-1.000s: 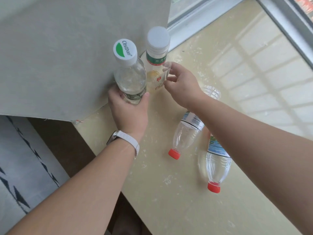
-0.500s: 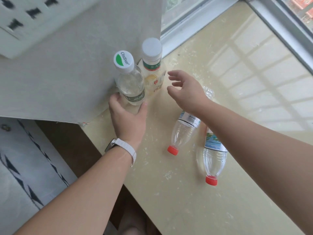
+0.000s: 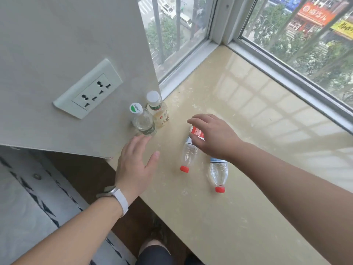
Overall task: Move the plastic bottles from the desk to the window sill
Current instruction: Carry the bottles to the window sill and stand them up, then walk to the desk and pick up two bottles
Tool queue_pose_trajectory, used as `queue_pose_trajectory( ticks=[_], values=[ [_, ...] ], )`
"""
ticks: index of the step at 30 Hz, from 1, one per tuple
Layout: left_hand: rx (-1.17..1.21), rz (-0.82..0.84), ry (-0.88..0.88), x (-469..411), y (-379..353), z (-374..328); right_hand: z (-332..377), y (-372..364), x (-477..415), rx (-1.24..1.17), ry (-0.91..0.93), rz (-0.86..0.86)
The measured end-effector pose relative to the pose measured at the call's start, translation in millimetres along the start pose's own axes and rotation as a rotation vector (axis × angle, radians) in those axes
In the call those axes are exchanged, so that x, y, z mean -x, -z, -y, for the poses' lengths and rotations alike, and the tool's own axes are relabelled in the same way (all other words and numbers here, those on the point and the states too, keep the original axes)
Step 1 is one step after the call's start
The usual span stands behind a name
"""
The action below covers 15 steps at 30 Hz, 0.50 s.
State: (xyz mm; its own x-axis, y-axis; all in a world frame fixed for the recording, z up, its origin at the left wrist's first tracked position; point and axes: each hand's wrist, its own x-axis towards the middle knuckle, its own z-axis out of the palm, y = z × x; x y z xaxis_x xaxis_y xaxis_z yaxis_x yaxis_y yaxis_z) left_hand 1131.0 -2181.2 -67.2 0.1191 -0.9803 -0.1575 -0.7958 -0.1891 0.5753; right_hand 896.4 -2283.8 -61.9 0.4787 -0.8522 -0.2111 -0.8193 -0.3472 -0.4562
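1. two upright bottles [image 3: 150, 116] stand on the window sill [image 3: 238, 115] by the wall.
2. two red-capped bottles [image 3: 202, 159] lie nearer.
3. left hand [image 3: 135, 165] and right hand [image 3: 214, 136] hover spread, empty.

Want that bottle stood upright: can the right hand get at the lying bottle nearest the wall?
Probably yes: the right hand hovers open above the lying bottle, nothing between them.
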Motion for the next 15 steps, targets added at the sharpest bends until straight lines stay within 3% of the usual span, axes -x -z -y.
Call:
queue_pose_trajectory(
  ticks=[7, 15],
  values=[
    [-0.184, 0.051, -0.247, 4.1, 47.6, -52.3, 23.5, 45.4, 64.7, 0.126, -0.033, -0.088],
    [-0.319, 0.056, -0.586, 15.7, 96.5, -87.0, 80.8, 77.7, 143.2, 0.166, -0.252, -0.131]
  ],
)
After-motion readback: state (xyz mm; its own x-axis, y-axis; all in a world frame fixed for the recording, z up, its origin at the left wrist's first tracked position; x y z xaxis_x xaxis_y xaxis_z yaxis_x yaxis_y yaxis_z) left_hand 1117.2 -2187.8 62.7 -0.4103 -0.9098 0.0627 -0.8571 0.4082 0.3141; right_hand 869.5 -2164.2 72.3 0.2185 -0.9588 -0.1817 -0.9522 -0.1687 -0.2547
